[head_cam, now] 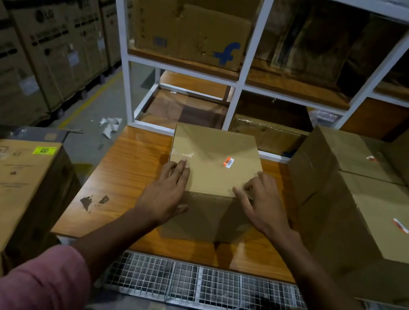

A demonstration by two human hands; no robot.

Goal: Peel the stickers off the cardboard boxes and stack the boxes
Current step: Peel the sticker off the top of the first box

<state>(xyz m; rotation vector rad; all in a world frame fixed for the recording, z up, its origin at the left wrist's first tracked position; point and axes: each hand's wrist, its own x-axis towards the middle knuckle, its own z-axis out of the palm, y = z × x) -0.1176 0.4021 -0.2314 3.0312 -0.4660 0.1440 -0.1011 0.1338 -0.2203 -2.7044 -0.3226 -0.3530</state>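
Where both hands rest, the plain cardboard box (212,166) bears an orange sticker (228,162).

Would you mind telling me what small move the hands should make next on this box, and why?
Probably the right hand should reach forward and pinch the orange sticker. It is still stuck on top of the cardboard box, just beyond that hand's fingers, while the left hand lies flat on the box's left side and can steady it.

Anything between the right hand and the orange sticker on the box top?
Nothing: head view shows bare cardboard between the right hand and the orange sticker on the box.
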